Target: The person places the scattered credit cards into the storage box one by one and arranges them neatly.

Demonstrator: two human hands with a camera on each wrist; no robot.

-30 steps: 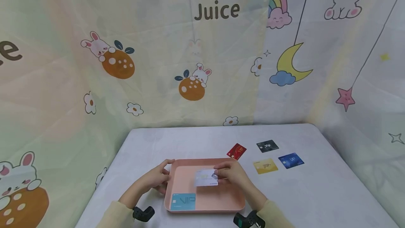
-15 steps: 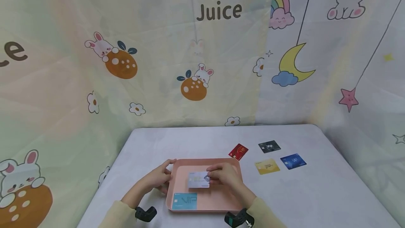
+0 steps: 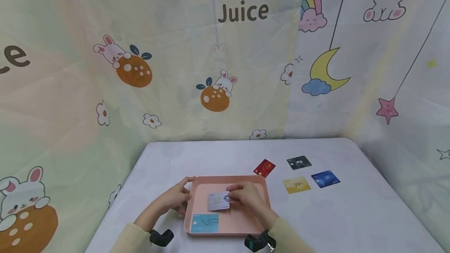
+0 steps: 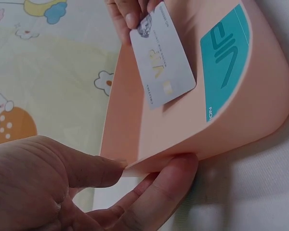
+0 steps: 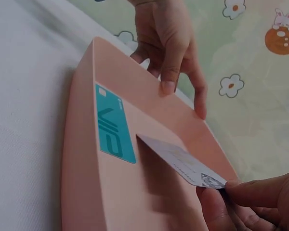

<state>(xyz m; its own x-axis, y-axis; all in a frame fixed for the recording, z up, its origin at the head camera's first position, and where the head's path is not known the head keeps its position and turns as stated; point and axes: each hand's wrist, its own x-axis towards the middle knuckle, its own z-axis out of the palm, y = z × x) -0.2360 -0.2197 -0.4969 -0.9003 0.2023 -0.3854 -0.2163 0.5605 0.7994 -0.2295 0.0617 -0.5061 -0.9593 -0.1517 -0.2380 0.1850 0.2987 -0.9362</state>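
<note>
The right hand pinches a white card by its right end, above the floor of the pink tray. In the right wrist view the white card is tilted, with thumb and finger on its printed end. A teal VIP card lies in the tray's near left corner. My left hand grips the tray's left side; in the left wrist view the thumb of the left hand is at the rim and fingers are against the outer wall.
On the white table, right of and behind the tray, lie a red card, a black card, a yellow card and a blue card. A printed curtain hangs behind the table.
The right hand has moved left across the tray with the white card and a little nearer the body. The card is more tilted now. The left hand keeps its grip on the tray.
</note>
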